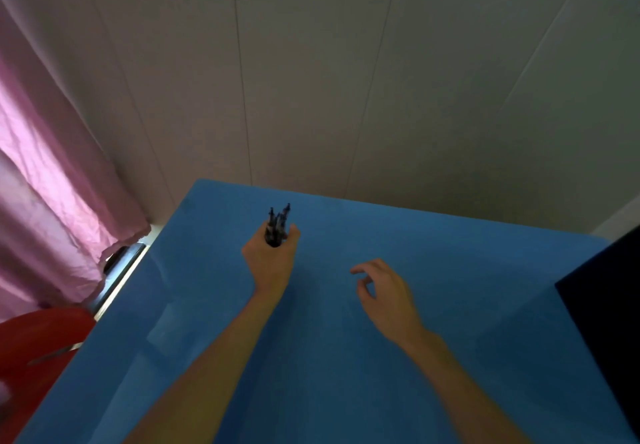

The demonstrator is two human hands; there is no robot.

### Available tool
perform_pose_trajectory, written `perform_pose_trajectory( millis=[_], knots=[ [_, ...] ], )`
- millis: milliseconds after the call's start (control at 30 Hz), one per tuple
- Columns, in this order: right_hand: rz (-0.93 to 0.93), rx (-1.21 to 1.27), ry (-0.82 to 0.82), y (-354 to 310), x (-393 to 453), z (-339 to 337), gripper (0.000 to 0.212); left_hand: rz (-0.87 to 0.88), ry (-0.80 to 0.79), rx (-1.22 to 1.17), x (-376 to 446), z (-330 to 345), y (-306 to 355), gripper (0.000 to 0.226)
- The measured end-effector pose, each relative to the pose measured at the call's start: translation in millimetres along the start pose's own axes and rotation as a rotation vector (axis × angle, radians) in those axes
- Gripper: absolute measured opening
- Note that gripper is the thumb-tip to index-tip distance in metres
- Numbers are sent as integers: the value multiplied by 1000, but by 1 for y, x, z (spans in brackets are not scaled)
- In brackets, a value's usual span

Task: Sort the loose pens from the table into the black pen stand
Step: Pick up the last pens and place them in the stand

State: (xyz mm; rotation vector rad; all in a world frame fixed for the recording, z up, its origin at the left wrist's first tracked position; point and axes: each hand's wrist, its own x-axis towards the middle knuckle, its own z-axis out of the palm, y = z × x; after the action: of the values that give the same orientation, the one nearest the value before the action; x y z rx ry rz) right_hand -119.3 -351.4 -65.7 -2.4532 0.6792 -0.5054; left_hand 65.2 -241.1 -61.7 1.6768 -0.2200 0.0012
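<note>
My left hand wraps the black pen stand, steadying it on the blue counter with pens upright inside. My right hand hovers loosely curled, holding nothing; I see no loose pens.

Your left hand sits mid-frame over the table, with pens in it. Your right hand lies right of it. A curtain hangs at left.
</note>
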Motion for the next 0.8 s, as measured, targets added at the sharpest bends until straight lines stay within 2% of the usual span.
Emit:
perform_pose_trajectory(
  millis=[133, 233, 300, 533, 800],
  knots=[
    [16, -5, -12, 5, -6, -1, 20, -65, -66, 21, -11, 0, -19, 44],
    [18, -6, -4, 7, -6, -2, 19, -96, 17, -5, -9, 0, -26, 37],
    [17, -5, -7, 8, -6, -2, 20, -102, 72, -38, -8, 1, -25, 46],
    [12, -3, -31, 7, -7, -3, 20, -108, 9, 4, -14, -5, -32, 51],
    [44, -30, -41, -2, -13, -25, 22, -119, -238, 207, -31, -15, -11, 43]
  ],
)
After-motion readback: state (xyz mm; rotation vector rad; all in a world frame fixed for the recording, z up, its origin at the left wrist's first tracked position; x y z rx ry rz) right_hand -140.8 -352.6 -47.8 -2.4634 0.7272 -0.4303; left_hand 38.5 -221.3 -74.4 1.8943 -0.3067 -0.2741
